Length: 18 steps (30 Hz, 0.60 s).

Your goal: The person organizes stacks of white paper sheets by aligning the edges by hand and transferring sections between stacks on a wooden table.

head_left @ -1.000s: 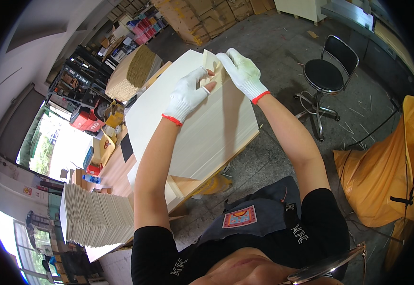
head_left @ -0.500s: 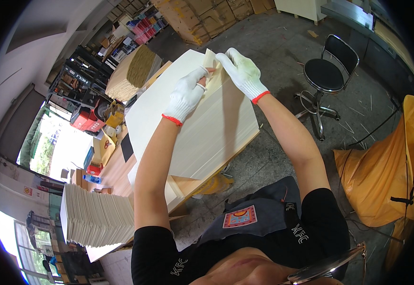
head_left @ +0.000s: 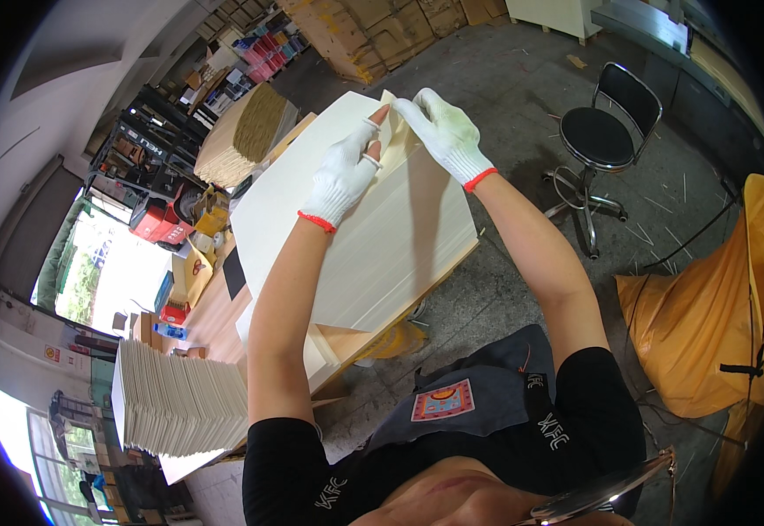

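Observation:
A thick stack of large cream paper sheets [head_left: 298, 188] lies on the table in front of me, its layered side turned toward me. Both hands wear white knit gloves with red cuffs. My left hand [head_left: 345, 171] rests over the top sheet; its bare index finger and thumb stick out of the glove, spread apart. The index fingertip is beside a raised sheet edge [head_left: 388, 123] at the far end of the stack. My right hand [head_left: 443, 131] has its fingers closed at that same edge, its thumb side against the lifted paper. The right fingertips are partly hidden.
Another pile of sheets [head_left: 180, 394] stands at the near left of the wooden table [head_left: 211, 311]. Scissors [head_left: 198, 266] lie beyond it. On the right are a black swivel chair [head_left: 599, 136] and an orange cloth cover [head_left: 693, 324]. A red forklift [head_left: 163, 219] stands at the far left.
My left index finger has moved slightly up and away along the raised paper edge, and its thumb shows more clearly. My right hand has shifted slightly left.

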Each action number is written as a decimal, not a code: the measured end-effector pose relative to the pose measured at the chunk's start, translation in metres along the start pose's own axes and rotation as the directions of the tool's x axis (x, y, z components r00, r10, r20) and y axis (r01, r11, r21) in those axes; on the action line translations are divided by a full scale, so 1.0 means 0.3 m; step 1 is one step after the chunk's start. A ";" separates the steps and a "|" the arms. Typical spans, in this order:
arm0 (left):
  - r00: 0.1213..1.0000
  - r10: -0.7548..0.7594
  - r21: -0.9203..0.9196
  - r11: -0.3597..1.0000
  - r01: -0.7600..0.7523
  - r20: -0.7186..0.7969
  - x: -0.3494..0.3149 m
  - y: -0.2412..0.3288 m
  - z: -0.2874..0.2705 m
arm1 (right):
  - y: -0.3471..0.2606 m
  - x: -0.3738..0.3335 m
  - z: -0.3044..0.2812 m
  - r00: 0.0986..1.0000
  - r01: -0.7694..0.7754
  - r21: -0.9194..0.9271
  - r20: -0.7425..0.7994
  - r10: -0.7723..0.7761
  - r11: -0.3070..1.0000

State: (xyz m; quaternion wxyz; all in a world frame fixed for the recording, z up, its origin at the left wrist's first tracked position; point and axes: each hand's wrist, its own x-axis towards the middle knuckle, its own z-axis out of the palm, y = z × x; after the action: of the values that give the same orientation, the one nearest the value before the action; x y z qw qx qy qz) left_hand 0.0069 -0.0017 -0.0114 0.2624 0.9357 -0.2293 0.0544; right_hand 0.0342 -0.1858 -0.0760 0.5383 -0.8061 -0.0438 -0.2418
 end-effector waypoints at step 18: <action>1.000 -0.006 -0.028 1.000 0.006 0.000 -0.001 0.022 0.001 | -0.026 0.001 -0.070 0.994 -0.042 -0.129 0.094 0.055 0.991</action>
State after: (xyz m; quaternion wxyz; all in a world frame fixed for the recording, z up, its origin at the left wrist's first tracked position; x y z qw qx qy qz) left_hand 0.0037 -0.0066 -0.0087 0.2756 0.9327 -0.2271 0.0504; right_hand 0.0248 -0.2013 -0.0628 0.4889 -0.8503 -0.0348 -0.1915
